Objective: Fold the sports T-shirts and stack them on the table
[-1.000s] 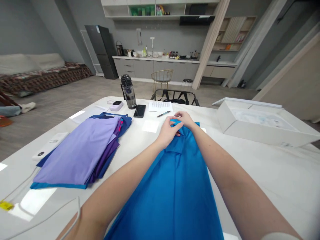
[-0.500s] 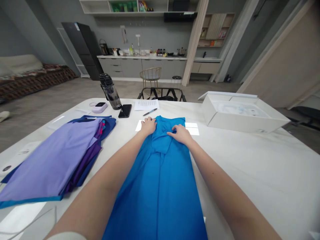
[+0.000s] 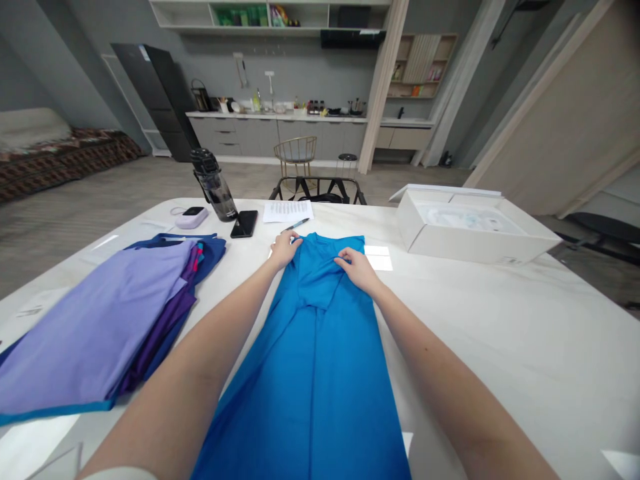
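A blue garment [image 3: 310, 360] lies lengthwise on the white table, folded lengthwise with a crease down its middle and a bunched layer near the far end. My left hand [image 3: 286, 250] pinches its far left corner between thumb and fingers. On the right, my right hand [image 3: 359, 268] grips a fold of the cloth near the far right part, with thumb and fingertips closed. To the left lies a stack of folded clothes [image 3: 110, 313], lavender on top, with purple and navy layers beneath.
On the white table [image 3: 490, 333] stand an open white box [image 3: 460, 237] at right and a dark water bottle [image 3: 215, 187] at back left. Near them lie a phone [image 3: 245, 224], a small lilac device [image 3: 191, 218], a printed sheet [image 3: 287, 211] and a pen [image 3: 296, 225]. A chair stands beyond.
My left hand has shifted slightly outward to the left, drawing the garment's corner with it. The bunched cloth between my hands looks more stretched. The view has moved slightly.
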